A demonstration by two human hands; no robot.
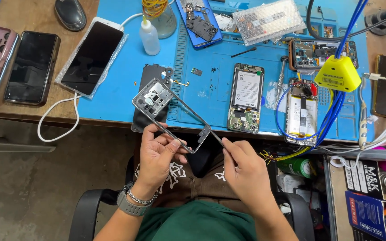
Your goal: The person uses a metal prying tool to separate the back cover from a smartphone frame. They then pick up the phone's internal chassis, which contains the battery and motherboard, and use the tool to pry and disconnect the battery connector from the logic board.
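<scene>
My left hand (157, 154) grips the lower long edge of a grey, hollow phone frame (157, 96) and holds it tilted above the front edge of the blue mat (121, 89). My right hand (242, 167) pinches a thin metal tool (216, 137) whose tip touches the frame's bottom right corner. An opened phone with its battery showing (246, 96) lies on the mat just beyond my right hand. A dark back cover (148, 73) lies under the frame's top end.
A second opened phone with blue wires (301, 111) and a yellow box (337, 73) sit at right. A phone on bubble wrap (90, 58), two more phones (31, 67) and a mouse (70, 13) lie at left. A small squeeze bottle (149, 38) stands behind. Boxes (365, 196) fill the lower right.
</scene>
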